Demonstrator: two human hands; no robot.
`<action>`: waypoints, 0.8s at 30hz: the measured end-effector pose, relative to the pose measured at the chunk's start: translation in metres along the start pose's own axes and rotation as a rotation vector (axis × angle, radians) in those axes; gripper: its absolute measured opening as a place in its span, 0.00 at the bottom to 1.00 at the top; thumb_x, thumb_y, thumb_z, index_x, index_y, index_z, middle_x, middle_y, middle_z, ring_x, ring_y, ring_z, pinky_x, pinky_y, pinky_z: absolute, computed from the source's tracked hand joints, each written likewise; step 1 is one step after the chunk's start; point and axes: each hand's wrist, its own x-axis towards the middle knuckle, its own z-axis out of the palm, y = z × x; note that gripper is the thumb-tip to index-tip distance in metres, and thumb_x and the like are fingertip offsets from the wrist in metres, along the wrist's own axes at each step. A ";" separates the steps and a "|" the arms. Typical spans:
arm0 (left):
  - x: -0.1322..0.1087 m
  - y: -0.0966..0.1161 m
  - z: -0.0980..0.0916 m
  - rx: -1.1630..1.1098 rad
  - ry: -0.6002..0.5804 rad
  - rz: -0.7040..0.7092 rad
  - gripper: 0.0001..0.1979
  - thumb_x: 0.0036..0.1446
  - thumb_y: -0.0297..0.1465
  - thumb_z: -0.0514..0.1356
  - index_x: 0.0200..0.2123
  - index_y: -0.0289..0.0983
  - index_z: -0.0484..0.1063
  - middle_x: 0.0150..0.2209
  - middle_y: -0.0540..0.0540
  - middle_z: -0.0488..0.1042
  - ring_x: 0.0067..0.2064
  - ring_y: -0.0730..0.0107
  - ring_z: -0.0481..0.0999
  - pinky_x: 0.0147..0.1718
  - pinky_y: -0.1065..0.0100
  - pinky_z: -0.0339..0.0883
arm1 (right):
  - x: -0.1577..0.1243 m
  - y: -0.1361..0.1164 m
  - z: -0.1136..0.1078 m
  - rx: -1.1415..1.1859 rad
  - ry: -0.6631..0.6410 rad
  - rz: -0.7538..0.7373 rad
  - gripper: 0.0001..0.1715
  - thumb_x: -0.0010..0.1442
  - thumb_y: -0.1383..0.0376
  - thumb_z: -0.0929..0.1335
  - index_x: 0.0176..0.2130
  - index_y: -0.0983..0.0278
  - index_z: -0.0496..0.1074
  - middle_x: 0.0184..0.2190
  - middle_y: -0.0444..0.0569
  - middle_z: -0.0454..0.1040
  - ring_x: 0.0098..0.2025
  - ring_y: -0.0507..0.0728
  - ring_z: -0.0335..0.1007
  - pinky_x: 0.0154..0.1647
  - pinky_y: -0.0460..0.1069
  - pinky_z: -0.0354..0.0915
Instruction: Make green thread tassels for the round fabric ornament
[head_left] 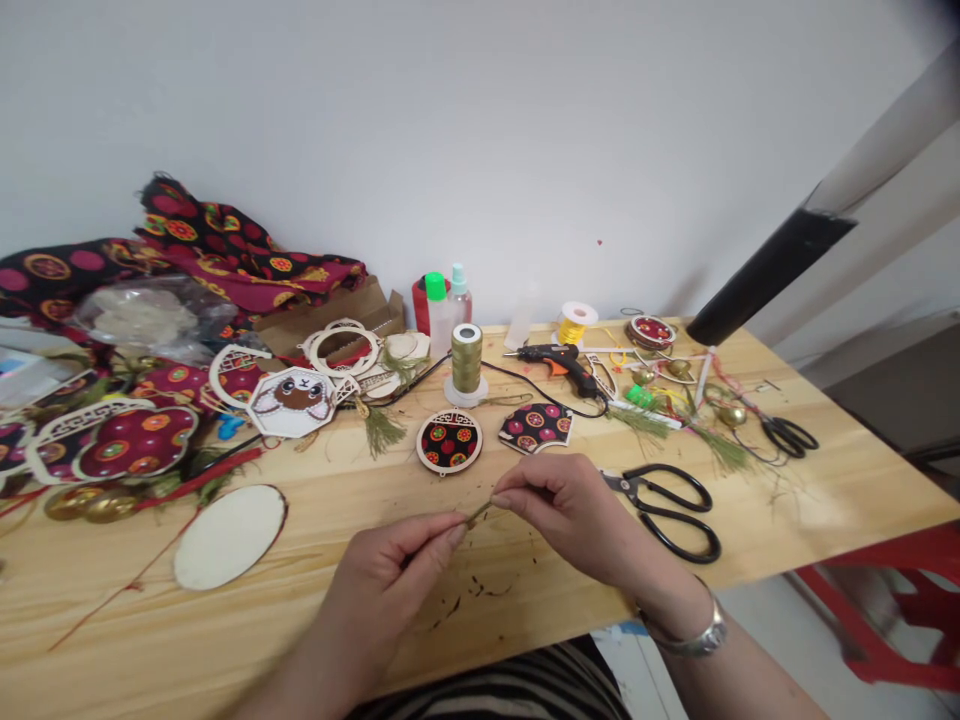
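Observation:
My left hand [394, 580] and my right hand [574, 510] meet above the front of the wooden table [825, 470]. Both pinch a short olive-green bundle of thread [480, 513] between thumb and fingers, one hand at each end. Just beyond the hands lie a round fabric-covered ornament [449, 441] and a fan-shaped fabric piece [535, 426], both black with red and green dots. An olive thread spool [466, 360] stands behind them. Large black scissors [667, 505] lie right of my right hand.
A black hot glue gun [559, 360], a yellow thread spool [574, 322], small scissors [787, 436] and green tassels lie at the right back. Patterned fabric [210, 245], wooden frames, a sheep piece [292, 398] and a white oval [229, 535] fill the left. Bottles [444, 300] stand by the wall.

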 end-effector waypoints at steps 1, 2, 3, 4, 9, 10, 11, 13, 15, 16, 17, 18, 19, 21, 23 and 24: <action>0.000 0.001 -0.001 -0.013 -0.006 -0.020 0.09 0.50 0.33 0.61 0.34 0.47 0.81 0.31 0.52 0.82 0.35 0.61 0.79 0.36 0.68 0.72 | 0.000 0.001 0.000 0.002 0.007 0.002 0.08 0.59 0.67 0.66 0.30 0.64 0.75 0.26 0.44 0.76 0.28 0.50 0.69 0.31 0.44 0.60; 0.000 0.001 -0.002 -0.026 -0.009 -0.045 0.09 0.50 0.34 0.62 0.34 0.47 0.81 0.32 0.52 0.82 0.36 0.61 0.79 0.37 0.69 0.71 | 0.000 0.003 0.000 0.000 0.014 0.002 0.08 0.59 0.67 0.66 0.30 0.64 0.75 0.26 0.43 0.76 0.28 0.50 0.68 0.31 0.44 0.60; 0.000 0.001 -0.002 -0.040 -0.003 -0.070 0.08 0.50 0.34 0.62 0.34 0.47 0.81 0.33 0.52 0.82 0.37 0.61 0.79 0.38 0.69 0.71 | 0.000 0.005 0.000 -0.004 0.019 0.002 0.09 0.59 0.67 0.66 0.30 0.64 0.75 0.25 0.43 0.75 0.28 0.50 0.68 0.31 0.44 0.60; -0.001 0.002 -0.003 -0.054 0.010 -0.090 0.08 0.49 0.35 0.62 0.34 0.47 0.81 0.34 0.51 0.82 0.38 0.61 0.79 0.38 0.69 0.70 | 0.000 0.008 0.000 -0.007 0.024 0.005 0.09 0.59 0.67 0.66 0.29 0.64 0.75 0.25 0.43 0.75 0.28 0.50 0.68 0.30 0.44 0.60; -0.001 0.001 -0.006 -0.059 0.057 -0.144 0.08 0.48 0.37 0.63 0.32 0.45 0.81 0.35 0.50 0.82 0.39 0.58 0.79 0.41 0.65 0.70 | 0.002 0.023 -0.003 -0.201 0.301 0.007 0.10 0.60 0.69 0.63 0.37 0.64 0.74 0.33 0.50 0.77 0.36 0.56 0.69 0.39 0.50 0.64; -0.001 0.001 -0.006 -0.051 0.058 -0.147 0.08 0.48 0.37 0.63 0.31 0.45 0.81 0.35 0.49 0.82 0.39 0.58 0.79 0.41 0.65 0.70 | 0.002 0.025 -0.004 -0.278 0.378 -0.010 0.11 0.60 0.70 0.63 0.40 0.65 0.74 0.36 0.52 0.76 0.39 0.58 0.68 0.42 0.53 0.63; -0.001 0.001 -0.006 -0.044 0.061 -0.147 0.07 0.48 0.37 0.63 0.31 0.45 0.81 0.35 0.49 0.82 0.39 0.58 0.79 0.41 0.65 0.70 | 0.002 0.026 -0.005 -0.338 0.439 -0.034 0.12 0.60 0.70 0.62 0.41 0.66 0.73 0.39 0.54 0.76 0.42 0.59 0.67 0.45 0.55 0.62; -0.001 0.001 -0.007 -0.031 0.065 -0.140 0.08 0.48 0.37 0.63 0.31 0.45 0.81 0.35 0.50 0.82 0.39 0.58 0.79 0.40 0.65 0.70 | 0.001 0.025 -0.006 -0.353 0.495 -0.086 0.12 0.61 0.70 0.62 0.42 0.65 0.73 0.40 0.54 0.75 0.43 0.60 0.66 0.46 0.56 0.62; 0.000 0.002 -0.007 -0.018 0.057 -0.138 0.08 0.48 0.38 0.62 0.31 0.45 0.81 0.35 0.50 0.82 0.39 0.58 0.79 0.40 0.66 0.70 | -0.002 0.019 -0.006 -0.252 0.482 -0.135 0.11 0.61 0.70 0.62 0.39 0.63 0.73 0.37 0.51 0.75 0.41 0.58 0.67 0.44 0.55 0.64; 0.000 0.002 -0.007 -0.011 0.051 -0.138 0.08 0.48 0.37 0.62 0.31 0.45 0.81 0.35 0.50 0.82 0.39 0.59 0.79 0.40 0.66 0.70 | -0.003 0.015 -0.005 -0.192 0.452 -0.168 0.10 0.61 0.70 0.62 0.38 0.63 0.73 0.36 0.50 0.76 0.40 0.57 0.67 0.44 0.54 0.64; 0.001 0.002 -0.007 -0.006 0.041 -0.137 0.09 0.48 0.37 0.62 0.31 0.45 0.81 0.35 0.50 0.82 0.39 0.59 0.79 0.40 0.67 0.70 | -0.004 0.010 -0.004 -0.142 0.404 -0.209 0.10 0.61 0.70 0.63 0.38 0.62 0.73 0.35 0.49 0.76 0.40 0.56 0.68 0.44 0.54 0.65; 0.001 0.003 -0.007 -0.001 0.028 -0.132 0.09 0.48 0.37 0.62 0.32 0.45 0.81 0.35 0.50 0.82 0.39 0.59 0.79 0.40 0.67 0.70 | -0.005 0.006 -0.002 -0.109 0.340 -0.254 0.10 0.61 0.70 0.63 0.40 0.62 0.73 0.36 0.48 0.76 0.41 0.56 0.68 0.45 0.54 0.64; 0.002 0.003 -0.006 0.003 0.014 -0.123 0.09 0.48 0.37 0.62 0.32 0.44 0.81 0.34 0.50 0.82 0.39 0.60 0.79 0.40 0.68 0.70 | -0.006 0.001 0.000 -0.094 0.266 -0.296 0.11 0.61 0.70 0.63 0.42 0.61 0.72 0.38 0.48 0.76 0.43 0.56 0.67 0.48 0.54 0.63; 0.002 0.003 -0.006 0.011 -0.031 -0.090 0.10 0.50 0.36 0.61 0.34 0.45 0.81 0.34 0.51 0.82 0.39 0.61 0.78 0.39 0.70 0.70 | -0.007 -0.007 0.004 -0.099 0.111 -0.353 0.15 0.60 0.70 0.64 0.47 0.61 0.70 0.44 0.47 0.75 0.49 0.57 0.63 0.53 0.55 0.60; 0.001 0.003 -0.006 0.017 -0.085 -0.054 0.11 0.52 0.35 0.59 0.36 0.45 0.80 0.33 0.52 0.82 0.38 0.62 0.78 0.38 0.71 0.69 | -0.005 -0.012 0.008 -0.114 -0.013 -0.372 0.19 0.60 0.68 0.65 0.52 0.61 0.67 0.48 0.48 0.72 0.54 0.57 0.59 0.57 0.55 0.56; 0.000 0.003 -0.006 0.022 -0.109 -0.043 0.11 0.53 0.35 0.58 0.37 0.45 0.80 0.32 0.53 0.82 0.37 0.63 0.78 0.37 0.71 0.69 | -0.004 -0.013 0.010 -0.112 -0.059 -0.377 0.20 0.60 0.68 0.65 0.53 0.62 0.66 0.50 0.48 0.71 0.55 0.57 0.58 0.58 0.55 0.54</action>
